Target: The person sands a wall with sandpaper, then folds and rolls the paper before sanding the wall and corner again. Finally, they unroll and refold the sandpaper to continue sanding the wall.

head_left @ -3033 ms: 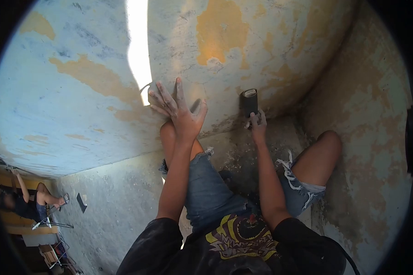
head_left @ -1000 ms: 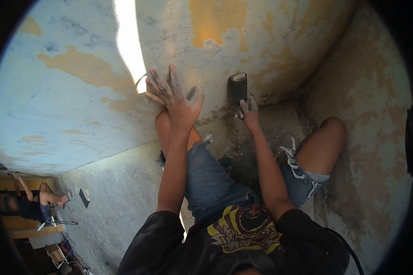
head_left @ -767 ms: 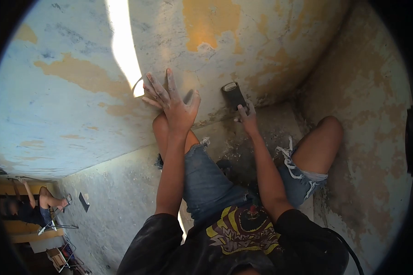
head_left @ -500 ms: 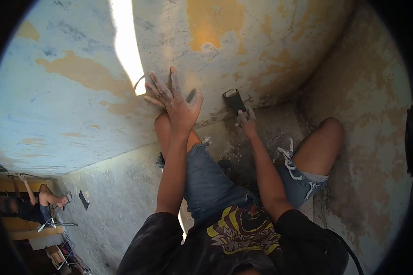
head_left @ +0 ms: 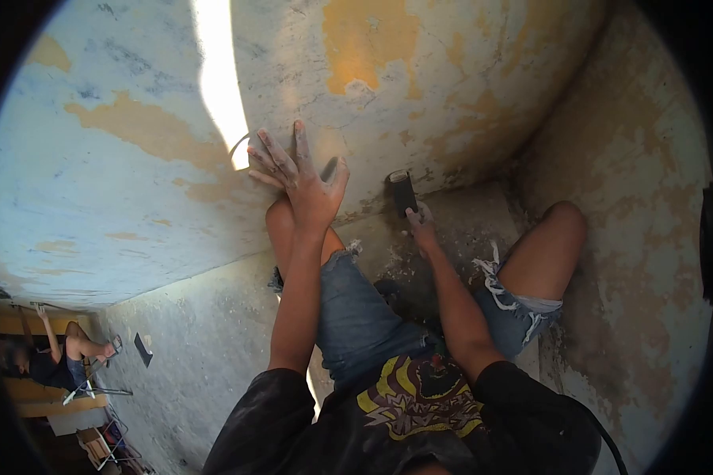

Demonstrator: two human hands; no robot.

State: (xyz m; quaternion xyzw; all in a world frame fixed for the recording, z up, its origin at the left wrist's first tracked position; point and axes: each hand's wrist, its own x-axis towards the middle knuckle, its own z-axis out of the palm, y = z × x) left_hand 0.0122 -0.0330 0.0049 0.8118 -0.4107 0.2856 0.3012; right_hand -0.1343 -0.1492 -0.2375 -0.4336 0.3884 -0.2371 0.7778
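Note:
My left hand lies against the peeling wall with its dusty fingers spread, holding nothing. To its right, my right hand grips the near end of a dark sanding block, which looks wrapped in black sandpaper and shows a pale far end. The block is low on the wall, near where it meets the floor. White dust coats the fingers of both hands.
A side wall with flaking paint stands close on my right. My bent knees flank the work area. On the concrete floor lies a dark flat piece. Far left, another person sits on a metal-framed support, arm raised to the wall.
My right hand and the sanding block have moved slightly down the wall toward the floor. My left hand stays in nearly the same place.

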